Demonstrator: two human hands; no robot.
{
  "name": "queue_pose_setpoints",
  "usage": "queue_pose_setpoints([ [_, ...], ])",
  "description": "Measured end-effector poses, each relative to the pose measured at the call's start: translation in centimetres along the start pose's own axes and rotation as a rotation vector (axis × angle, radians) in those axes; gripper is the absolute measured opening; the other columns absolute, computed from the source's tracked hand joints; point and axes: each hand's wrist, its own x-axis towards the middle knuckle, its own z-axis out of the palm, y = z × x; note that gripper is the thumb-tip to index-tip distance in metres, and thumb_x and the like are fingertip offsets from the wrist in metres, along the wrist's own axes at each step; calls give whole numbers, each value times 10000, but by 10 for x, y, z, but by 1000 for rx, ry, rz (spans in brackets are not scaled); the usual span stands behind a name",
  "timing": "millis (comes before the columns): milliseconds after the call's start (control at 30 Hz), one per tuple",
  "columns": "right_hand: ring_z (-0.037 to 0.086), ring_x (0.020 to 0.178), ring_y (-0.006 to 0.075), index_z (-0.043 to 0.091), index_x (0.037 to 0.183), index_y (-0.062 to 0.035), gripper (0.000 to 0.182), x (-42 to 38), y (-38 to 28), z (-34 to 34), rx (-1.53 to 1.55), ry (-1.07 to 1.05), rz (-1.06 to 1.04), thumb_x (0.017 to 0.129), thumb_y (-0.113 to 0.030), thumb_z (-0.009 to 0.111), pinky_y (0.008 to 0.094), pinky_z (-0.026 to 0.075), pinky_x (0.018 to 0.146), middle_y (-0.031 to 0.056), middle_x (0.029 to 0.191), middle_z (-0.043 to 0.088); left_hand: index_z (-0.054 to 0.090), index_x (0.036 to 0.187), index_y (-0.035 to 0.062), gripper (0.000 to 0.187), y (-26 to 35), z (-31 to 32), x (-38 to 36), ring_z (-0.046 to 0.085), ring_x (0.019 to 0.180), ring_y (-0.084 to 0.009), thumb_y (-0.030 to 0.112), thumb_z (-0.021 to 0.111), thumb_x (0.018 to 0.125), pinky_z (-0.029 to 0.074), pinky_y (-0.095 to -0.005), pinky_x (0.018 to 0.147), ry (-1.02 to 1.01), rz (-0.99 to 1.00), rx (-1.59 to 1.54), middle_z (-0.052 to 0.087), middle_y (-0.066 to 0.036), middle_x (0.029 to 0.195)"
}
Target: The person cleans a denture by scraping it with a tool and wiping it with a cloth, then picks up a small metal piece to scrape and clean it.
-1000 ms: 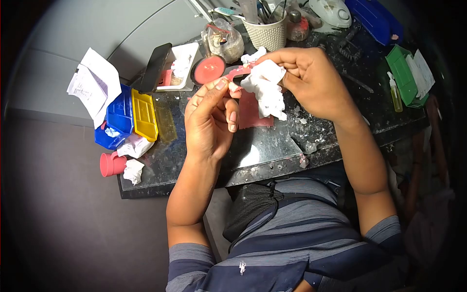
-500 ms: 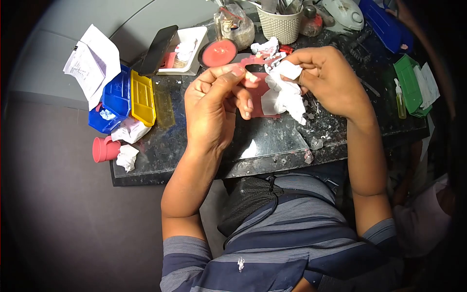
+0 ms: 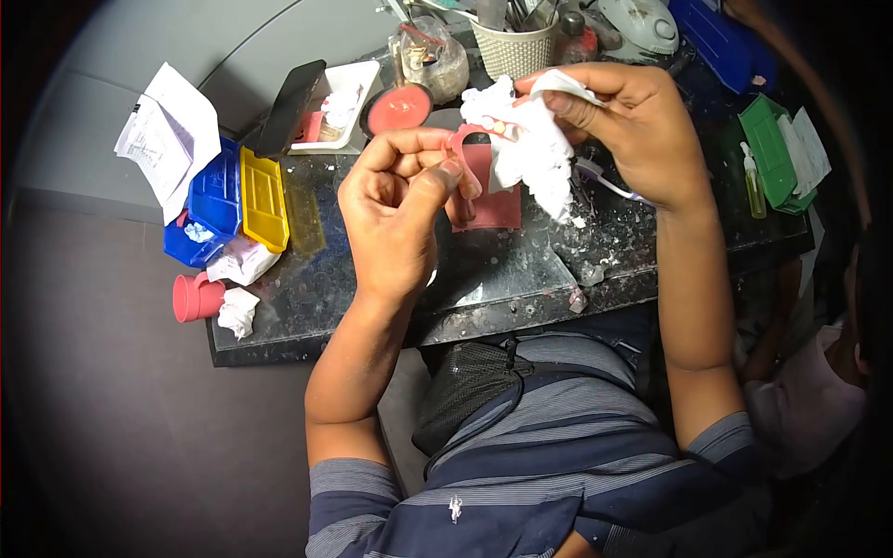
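Note:
My left hand [image 3: 395, 219] pinches a curved pink denture [image 3: 471, 177] between thumb and fingers. A few pale teeth show along its far side. My right hand [image 3: 642, 130] grips a crumpled white tissue [image 3: 539, 158], which lies against the toothed part of the denture and covers some of it. Beneath both hands, a flat pink sheet [image 3: 498, 212] rests on the dark worktop [image 3: 372, 270]. A round black-rimmed dish with pink material [image 3: 400, 109] is just beyond my left hand.
At left stand blue and yellow boxes [image 3: 263, 200], papers [image 3: 172, 139] and a pink mug [image 3: 195, 298]. Behind are a white tray [image 3: 358, 88] with a dark lid and a woven tool basket [image 3: 516, 51]. A green box [image 3: 777, 153] and small bottle [image 3: 753, 181] sit right. Another person [image 3: 809, 400] is lower right.
The denture has turned, so its curved arch and teeth now show. My right hand has shifted slightly up, with the tissue now bunched against the denture. The whole view has shifted a little.

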Motion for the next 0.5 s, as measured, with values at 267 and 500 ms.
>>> queue_pose_setpoints([
  [267, 683, 830, 107, 717, 1047, 69, 176, -2, 12, 17, -14, -95, 81, 890, 5, 670, 224, 544, 754, 110, 915, 742, 580, 1036, -81, 145, -4, 7, -4, 581, 611, -87, -55, 565, 894, 467, -214, 561, -39, 52, 65, 656, -99, 767],
  [500, 656, 775, 73, 724, 1047, 52, 178, 0, 11, 7, -13, -205, 142, 882, -5, 686, 202, 523, 699, 87, 882, 740, 582, 1037, -79, 147, -3, 7, -5, 587, 632, -79, -49, 555, 896, 475, -213, 574, -48, 18, 91, 658, -92, 798],
])
